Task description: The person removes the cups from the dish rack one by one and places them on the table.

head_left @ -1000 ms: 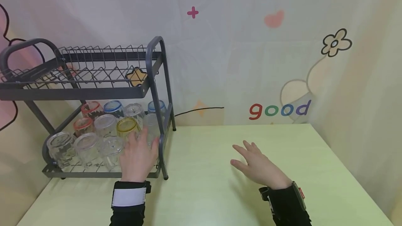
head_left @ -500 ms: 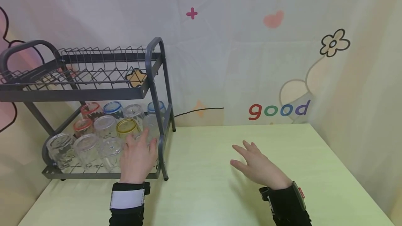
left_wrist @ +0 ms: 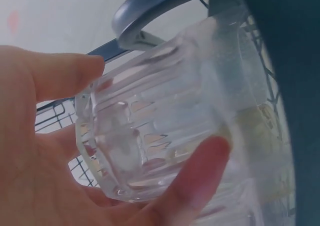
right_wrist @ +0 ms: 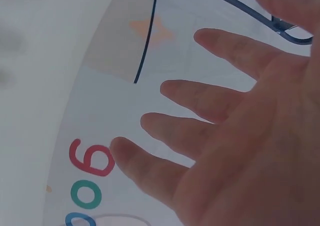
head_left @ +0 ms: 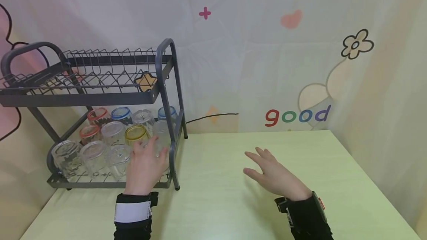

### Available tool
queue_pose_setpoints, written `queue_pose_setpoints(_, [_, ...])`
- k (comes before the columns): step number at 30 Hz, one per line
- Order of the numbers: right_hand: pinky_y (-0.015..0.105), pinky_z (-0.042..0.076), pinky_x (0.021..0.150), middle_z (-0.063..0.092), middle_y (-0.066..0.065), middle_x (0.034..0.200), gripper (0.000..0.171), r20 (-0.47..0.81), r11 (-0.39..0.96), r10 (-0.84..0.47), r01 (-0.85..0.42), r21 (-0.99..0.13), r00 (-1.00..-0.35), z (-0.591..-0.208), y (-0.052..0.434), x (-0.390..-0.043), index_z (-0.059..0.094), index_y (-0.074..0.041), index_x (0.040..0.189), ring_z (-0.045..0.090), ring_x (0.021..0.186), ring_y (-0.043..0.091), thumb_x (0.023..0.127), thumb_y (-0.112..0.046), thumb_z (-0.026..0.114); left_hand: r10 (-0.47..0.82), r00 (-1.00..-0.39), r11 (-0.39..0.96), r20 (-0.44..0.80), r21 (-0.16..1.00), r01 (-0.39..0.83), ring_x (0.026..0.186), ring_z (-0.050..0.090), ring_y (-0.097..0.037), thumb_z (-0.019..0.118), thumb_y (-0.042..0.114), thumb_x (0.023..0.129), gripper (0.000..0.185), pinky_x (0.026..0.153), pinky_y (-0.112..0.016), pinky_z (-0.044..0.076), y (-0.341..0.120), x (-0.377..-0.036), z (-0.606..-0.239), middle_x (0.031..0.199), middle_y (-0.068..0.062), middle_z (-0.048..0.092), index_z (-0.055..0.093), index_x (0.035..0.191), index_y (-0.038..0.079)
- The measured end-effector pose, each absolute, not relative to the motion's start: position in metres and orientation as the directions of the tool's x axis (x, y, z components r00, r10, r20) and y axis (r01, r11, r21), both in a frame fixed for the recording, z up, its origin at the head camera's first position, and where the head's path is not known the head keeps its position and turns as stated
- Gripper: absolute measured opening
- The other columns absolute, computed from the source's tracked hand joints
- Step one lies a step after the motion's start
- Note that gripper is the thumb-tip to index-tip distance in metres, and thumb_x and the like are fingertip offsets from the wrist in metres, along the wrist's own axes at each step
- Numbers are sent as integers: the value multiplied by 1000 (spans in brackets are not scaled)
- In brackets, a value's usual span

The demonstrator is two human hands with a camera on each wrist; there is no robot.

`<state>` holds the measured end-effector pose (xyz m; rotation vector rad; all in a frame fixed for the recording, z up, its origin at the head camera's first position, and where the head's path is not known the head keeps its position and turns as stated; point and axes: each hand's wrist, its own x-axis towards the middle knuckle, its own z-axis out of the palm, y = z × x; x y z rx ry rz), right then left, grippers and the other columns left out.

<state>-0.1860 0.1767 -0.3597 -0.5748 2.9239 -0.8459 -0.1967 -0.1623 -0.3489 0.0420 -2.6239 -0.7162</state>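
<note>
Two hands: the right hand (head_left: 280, 179) hangs over the table (head_left: 213, 203), fingers straight and spread; the left hand (head_left: 145, 169) grips one clear glass (left_wrist: 150, 121) at the front right of the rack (head_left: 100, 101), on its lower shelf, mostly hidden from the head view.

Left of it stand three clear glasses (head_left: 94, 160); behind, one red glass (head_left: 90, 133), two clear, one yellow glass (head_left: 136, 133); at the back, another red, two blue glasses (head_left: 121, 114), one clear. The right post (head_left: 166, 112) partly covers the rightmost blue one.

Farthest hangs a printed curtain (head_left: 233, 66).

Since half a second ago, the left wrist is slightly farther left; the three front glasses keep their places.
</note>
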Motion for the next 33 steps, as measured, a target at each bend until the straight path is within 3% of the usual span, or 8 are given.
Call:
queue_pose_setpoints(6, [64,26,108,25,25,155,63,104,756,-386,-379,-534,-917,-355,175,-184,42,-11,148,19,142,45,99,-48,53,-130,-931,832,340,548,83,91,59,-50,59,29,97,50,63,-56,53,-167,-191,-337,130,-37,38,50,138,3])
queue_pose_setpoints(12, [58,34,106,37,19,151,60,203,707,-373,-419,-569,-905,-349,173,-184,44,-10,146,33,139,39,98,-43,57,-135,-946,811,295,581,66,100,56,-53,58,33,98,53,73,-63,50,-168,-181,-324,140,-35,31,46,142,5])
queue_pose_setpoints(16, [48,46,99,45,8,147,60,281,621,-357,-451,-641,-891,-346,172,-184,45,-12,146,41,135,28,96,-43,60,-125,-953,810,277,583,63,86,60,-49,56,36,99,55,64,-57,51,-172,-175,-317,138,-35,31,44,144,7])
queue_pose_setpoints(18, [44,50,95,46,4,146,60,303,577,-357,-464,-673,-883,-345,170,-185,45,-14,146,44,133,26,96,-42,62,-124,-954,809,273,584,62,86,60,-47,54,38,99,55,65,-56,50,-175,-172,-313,136,-34,32,43,144,8])
queue_pose_setpoints(28, [31,54,88,52,-1,140,52,335,478,-355,-478,-737,-873,-345,152,-187,52,-16,141,49,125,22,95,-36,65,-98,-956,815,275,573,82,99,53,-50,48,48,100,61,70,-58,46,-182,-162,-305,132,-34,35,40,146,10])
queue_pose_setpoints(33, [30,53,89,52,-2,140,52,316,459,-352,-457,-762,-881,-341,144,-188,52,-17,141,49,126,20,94,-38,65,-70,-967,795,244,599,93,107,50,-46,44,56,99,66,75,-59,45,-180,-161,-302,132,-31,38,38,148,12])
